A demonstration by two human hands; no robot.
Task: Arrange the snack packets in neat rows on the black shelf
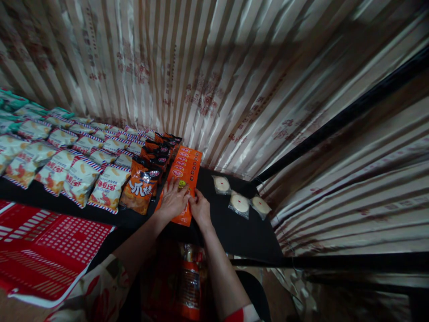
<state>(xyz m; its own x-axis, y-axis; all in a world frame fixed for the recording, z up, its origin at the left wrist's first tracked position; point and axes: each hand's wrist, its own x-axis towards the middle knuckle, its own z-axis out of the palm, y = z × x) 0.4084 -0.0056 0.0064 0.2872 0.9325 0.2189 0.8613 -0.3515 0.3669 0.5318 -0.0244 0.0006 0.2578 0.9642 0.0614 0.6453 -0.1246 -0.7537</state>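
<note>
A long flat orange snack packet (pixel 191 167) lies on the black shelf. My left hand (pixel 172 200) rests flat on it with the fingers stretched out. At the packet's right edge, my right hand (pixel 200 209) has its fingers closed and appears to pinch that edge. Just left of the packet stands an orange and black snack bag (pixel 138 188), the front one of a row of similar bags.
Rows of white snack bags (pixel 109 188) fill the shelf's left side; green bags (pixel 13 100) are farther left. Three round wrapped pieces (pixel 239 203) lie on the right. A red basket (pixel 63 232) is below left. Striped cloth (pixel 208 67) hangs behind, beside a black pole (pixel 335 120).
</note>
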